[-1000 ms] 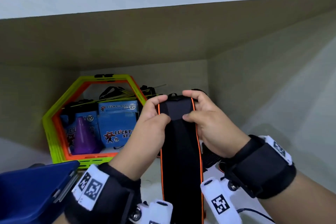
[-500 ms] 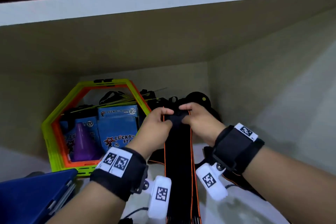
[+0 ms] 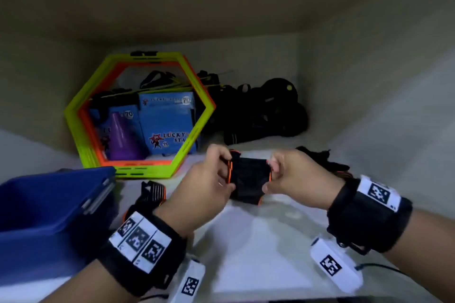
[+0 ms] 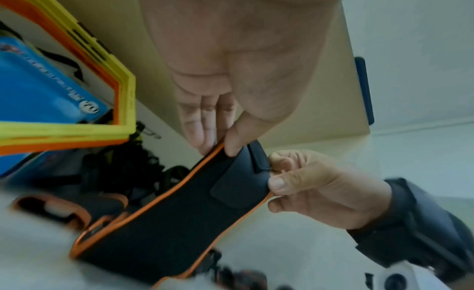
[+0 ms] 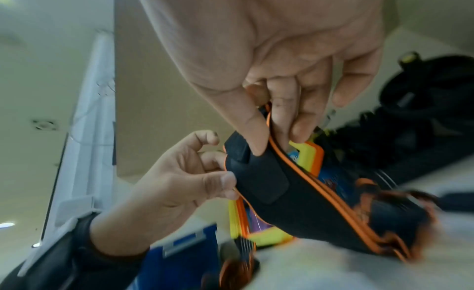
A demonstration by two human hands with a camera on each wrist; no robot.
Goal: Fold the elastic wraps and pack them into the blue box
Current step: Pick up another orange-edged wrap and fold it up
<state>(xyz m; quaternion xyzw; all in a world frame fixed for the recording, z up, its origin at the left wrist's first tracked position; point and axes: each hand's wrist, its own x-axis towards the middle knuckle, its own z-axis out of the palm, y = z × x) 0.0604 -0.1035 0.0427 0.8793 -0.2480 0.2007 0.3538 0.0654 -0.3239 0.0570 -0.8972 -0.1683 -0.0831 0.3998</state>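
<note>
Ideally the fold is finished by keeping both orange-trimmed edges of the black elastic wrap [image 3: 248, 181] lined up and the layers flat while the end is laid over, so the bundle stays compact enough for the blue box [image 3: 46, 219], which sits open just to the left on the shelf. The left hand [image 3: 209, 187] pinches the wrap's left edge between thumb and curled fingers, and the right hand [image 3: 293, 174] pinches the opposite edge likewise. Both hands are held low over the shelf, palms facing inward, wrists roughly level.
</note>
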